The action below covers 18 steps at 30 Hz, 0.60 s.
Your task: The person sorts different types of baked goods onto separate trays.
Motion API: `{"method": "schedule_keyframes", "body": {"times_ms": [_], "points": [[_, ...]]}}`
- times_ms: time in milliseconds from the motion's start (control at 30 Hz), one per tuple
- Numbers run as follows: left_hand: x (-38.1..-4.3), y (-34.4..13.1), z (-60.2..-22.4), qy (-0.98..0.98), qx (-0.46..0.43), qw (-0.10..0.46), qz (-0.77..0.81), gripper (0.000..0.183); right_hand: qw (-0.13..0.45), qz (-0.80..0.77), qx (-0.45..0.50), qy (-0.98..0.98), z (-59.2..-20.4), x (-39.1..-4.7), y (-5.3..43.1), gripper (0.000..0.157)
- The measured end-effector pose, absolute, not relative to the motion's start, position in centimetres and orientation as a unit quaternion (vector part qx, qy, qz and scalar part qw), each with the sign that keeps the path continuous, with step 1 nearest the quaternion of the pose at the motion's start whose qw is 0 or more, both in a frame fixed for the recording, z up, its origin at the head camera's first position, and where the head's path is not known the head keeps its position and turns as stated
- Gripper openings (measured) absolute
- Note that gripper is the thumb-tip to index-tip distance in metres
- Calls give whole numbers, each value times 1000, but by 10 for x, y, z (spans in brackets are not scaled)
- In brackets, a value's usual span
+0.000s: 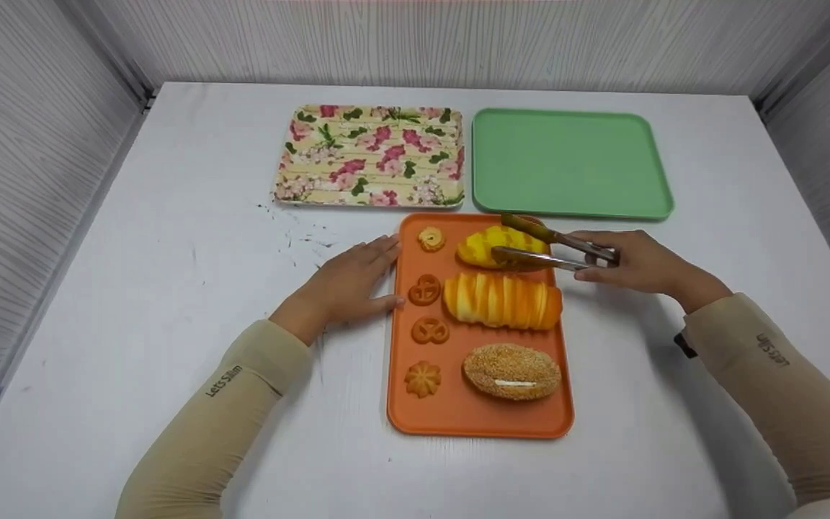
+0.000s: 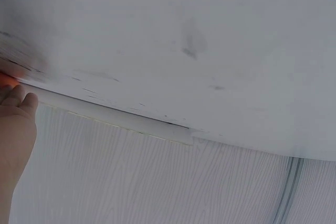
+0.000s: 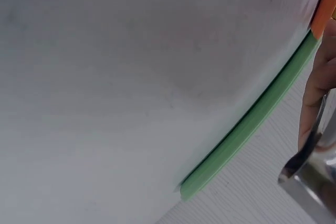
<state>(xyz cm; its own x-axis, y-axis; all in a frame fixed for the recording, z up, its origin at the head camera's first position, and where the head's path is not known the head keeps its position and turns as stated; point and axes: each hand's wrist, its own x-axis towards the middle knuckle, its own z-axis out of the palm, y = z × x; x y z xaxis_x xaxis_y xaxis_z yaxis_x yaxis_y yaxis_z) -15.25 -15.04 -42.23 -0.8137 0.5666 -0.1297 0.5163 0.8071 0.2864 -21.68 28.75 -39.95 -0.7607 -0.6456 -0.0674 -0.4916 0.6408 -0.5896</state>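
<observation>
On the orange rectangular tray [image 1: 451, 418], nearest, a seed-crusted oval loaf [image 1: 512, 369]. Farther, our left hand [image 1: 349, 282], fingers straight, touches the tray's rim; our right hand [image 1: 642, 261] grips silver metal tongs [image 1: 552, 261], spread over a glossy yellow bun [image 1: 485, 240] at the far end. Pinched off-centre, we judge, it could slip.

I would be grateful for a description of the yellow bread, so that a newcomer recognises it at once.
On the white table, find the orange tray. Along its right side in the head view, go to the far end, to the yellow bread. It alone has the metal tongs over it; the middle loaf is orange-striped, the nearest bread seed-coated.
</observation>
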Motion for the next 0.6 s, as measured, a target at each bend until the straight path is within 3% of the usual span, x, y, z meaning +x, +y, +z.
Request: {"method": "schedule_keyframes", "body": {"times_ms": [367,600], "points": [[-152,-151,-423,946,285,98,122,83,109,-295,-321,893,-392,-222,284,56],[-152,-151,-424,946,284,98,122,83,94,-321,-267,904,-384,-227,285,57]]}}
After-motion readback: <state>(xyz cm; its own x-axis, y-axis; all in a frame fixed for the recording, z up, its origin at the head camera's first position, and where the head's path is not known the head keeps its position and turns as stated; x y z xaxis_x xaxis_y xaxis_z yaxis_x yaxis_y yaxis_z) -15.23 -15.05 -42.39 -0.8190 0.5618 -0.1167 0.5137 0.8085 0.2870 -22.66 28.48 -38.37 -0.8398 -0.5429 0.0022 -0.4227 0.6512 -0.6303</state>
